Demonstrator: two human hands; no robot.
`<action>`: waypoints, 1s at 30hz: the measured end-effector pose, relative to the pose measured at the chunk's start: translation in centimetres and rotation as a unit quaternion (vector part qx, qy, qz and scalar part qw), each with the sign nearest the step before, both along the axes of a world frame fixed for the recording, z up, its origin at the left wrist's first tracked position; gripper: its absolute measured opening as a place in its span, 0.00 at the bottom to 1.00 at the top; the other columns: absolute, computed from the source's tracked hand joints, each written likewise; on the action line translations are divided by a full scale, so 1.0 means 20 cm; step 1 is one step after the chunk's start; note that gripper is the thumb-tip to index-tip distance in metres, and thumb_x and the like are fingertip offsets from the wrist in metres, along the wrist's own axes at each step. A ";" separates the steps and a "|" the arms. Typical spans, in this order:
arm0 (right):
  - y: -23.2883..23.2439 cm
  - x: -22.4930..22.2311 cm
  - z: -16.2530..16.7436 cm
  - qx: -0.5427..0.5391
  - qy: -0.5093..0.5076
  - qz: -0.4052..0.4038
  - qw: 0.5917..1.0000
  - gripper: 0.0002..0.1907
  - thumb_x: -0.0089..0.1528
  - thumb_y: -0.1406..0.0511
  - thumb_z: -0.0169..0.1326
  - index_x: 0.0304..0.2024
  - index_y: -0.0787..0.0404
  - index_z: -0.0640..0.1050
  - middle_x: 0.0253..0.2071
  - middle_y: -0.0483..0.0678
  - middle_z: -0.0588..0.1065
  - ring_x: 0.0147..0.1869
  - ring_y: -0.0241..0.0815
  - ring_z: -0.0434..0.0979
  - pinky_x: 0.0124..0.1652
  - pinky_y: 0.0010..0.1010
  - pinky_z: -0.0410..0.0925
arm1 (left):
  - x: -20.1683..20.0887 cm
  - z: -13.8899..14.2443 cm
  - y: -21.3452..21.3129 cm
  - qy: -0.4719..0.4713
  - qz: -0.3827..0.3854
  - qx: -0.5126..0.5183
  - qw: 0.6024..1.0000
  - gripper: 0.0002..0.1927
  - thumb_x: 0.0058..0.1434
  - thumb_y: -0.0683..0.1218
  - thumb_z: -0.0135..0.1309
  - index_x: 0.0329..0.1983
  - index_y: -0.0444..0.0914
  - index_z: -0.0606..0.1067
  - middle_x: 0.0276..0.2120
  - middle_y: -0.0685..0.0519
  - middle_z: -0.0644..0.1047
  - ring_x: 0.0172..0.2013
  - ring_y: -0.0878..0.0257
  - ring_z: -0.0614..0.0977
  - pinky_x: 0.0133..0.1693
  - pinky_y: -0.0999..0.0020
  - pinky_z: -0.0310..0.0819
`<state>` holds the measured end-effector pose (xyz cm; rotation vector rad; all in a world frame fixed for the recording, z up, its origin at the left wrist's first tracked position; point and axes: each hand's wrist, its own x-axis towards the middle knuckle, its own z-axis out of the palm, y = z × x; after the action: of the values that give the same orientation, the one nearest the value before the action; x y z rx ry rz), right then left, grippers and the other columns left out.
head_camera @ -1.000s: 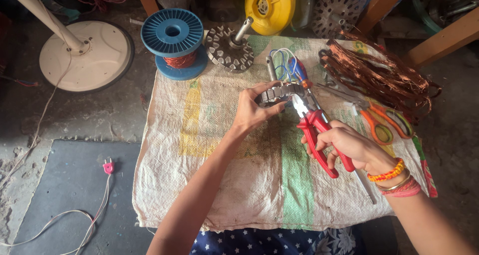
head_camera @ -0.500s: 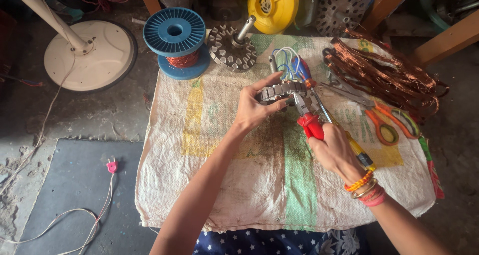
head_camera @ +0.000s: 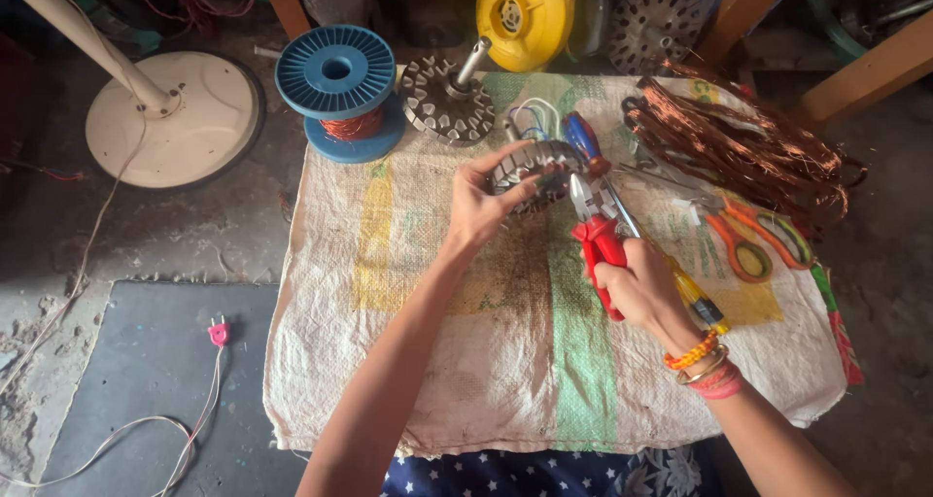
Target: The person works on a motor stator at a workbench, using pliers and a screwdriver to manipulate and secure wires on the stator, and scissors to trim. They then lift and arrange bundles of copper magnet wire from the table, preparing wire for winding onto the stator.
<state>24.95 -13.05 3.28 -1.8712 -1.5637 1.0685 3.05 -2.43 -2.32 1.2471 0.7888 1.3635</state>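
My left hand grips a round metal stator core, held tilted just above a woven sack cloth. My right hand is closed around the red handles of a pair of pliers, whose jaws point up at the core's right edge. Thin blue and white wires trail from the core's far side. A blue-and-red handled screwdriver lies just behind the pliers' jaws. Bangles circle my right wrist.
On the cloth lie orange scissors and a tangle of copper wire. Behind stand a blue wire spool, a toothed metal rotor, a yellow motor housing and a white fan base. A pink plug rests on the floor.
My right hand has slid the pliers up and closer, so the jaws now sit against the core. My left hand has lifted and turned the core slightly.
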 end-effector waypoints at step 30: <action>0.11 0.03 0.36 -0.221 0.098 -0.007 0.970 0.16 0.54 0.67 0.50 0.42 0.70 0.68 0.44 0.56 0.72 0.39 0.52 0.82 0.34 0.40 0.77 | 0.03 0.06 -0.05 0.020 -0.044 -0.002 0.999 0.32 0.52 0.35 0.68 0.62 0.32 0.75 0.45 0.47 0.84 0.43 0.64 0.86 0.50 0.69 0.83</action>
<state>25.54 -10.92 10.57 -1.9700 -1.2711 1.6471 3.57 -3.35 -1.17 1.2947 0.7547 1.2697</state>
